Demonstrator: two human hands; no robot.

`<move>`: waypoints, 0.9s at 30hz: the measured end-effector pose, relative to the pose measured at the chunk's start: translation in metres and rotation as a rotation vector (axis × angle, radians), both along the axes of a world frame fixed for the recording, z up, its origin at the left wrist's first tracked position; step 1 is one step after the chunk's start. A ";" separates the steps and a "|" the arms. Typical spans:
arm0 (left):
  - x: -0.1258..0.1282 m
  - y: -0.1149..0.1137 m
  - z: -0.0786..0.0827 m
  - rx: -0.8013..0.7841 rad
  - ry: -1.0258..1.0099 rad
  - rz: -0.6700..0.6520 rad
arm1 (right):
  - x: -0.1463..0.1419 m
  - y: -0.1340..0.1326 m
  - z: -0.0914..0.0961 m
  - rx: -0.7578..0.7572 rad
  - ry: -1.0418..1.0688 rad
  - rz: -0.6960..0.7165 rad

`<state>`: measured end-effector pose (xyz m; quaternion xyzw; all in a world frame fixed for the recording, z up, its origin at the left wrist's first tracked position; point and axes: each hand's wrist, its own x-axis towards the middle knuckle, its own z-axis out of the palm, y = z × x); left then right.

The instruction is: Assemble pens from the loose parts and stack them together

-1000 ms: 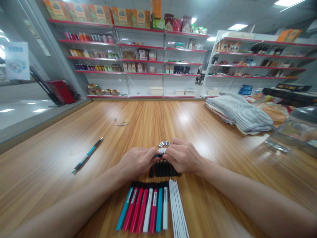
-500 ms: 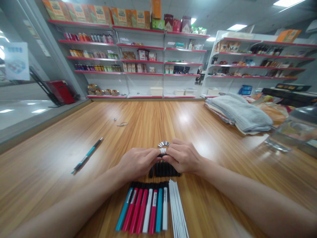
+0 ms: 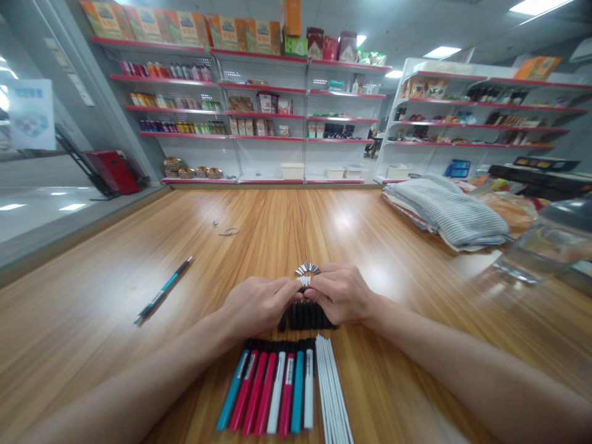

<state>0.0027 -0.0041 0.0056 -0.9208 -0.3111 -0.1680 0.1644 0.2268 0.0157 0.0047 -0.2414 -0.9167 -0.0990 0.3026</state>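
Above the row of black pen parts point(image 3: 311, 317), my left hand point(image 3: 259, 301) and my right hand point(image 3: 341, 292) meet, fingers closed. Between their fingertips they pinch a small black pen part point(image 3: 304, 289), mostly covered by the fingers. Just beyond the fingertips lie small white pieces point(image 3: 304, 280) and an arc of silver metal tips point(image 3: 307, 269). Nearer to me is a row of pen barrels point(image 3: 263, 388) in teal, pink and white with black ends. Thin white refill-like sticks point(image 3: 333, 388) lie side by side to their right.
A teal and black pen point(image 3: 163, 291) lies on the wooden table point(image 3: 115, 364) at left. Farther back are a small ring-like loop point(image 3: 229, 232) and a tiny metal bit point(image 3: 214, 222). Folded striped cloth point(image 3: 453, 206) and a clear container point(image 3: 546, 240) stand right. Stocked shelves point(image 3: 259, 86) line the back.
Both hands stay together over the black parts. My right fingers have shifted slightly lower, showing more of the silver tips. The pens and sticks lie as before.
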 end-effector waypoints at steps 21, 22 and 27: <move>-0.013 0.013 -0.003 -0.064 -0.099 0.202 | 0.019 0.033 -0.016 -0.470 0.344 -0.339; -0.012 0.013 -0.003 -0.068 -0.100 0.201 | 0.019 0.032 -0.017 -0.477 0.337 -0.332; -0.010 0.012 -0.002 -0.075 -0.094 0.196 | 0.016 0.029 -0.016 -0.491 0.270 -0.294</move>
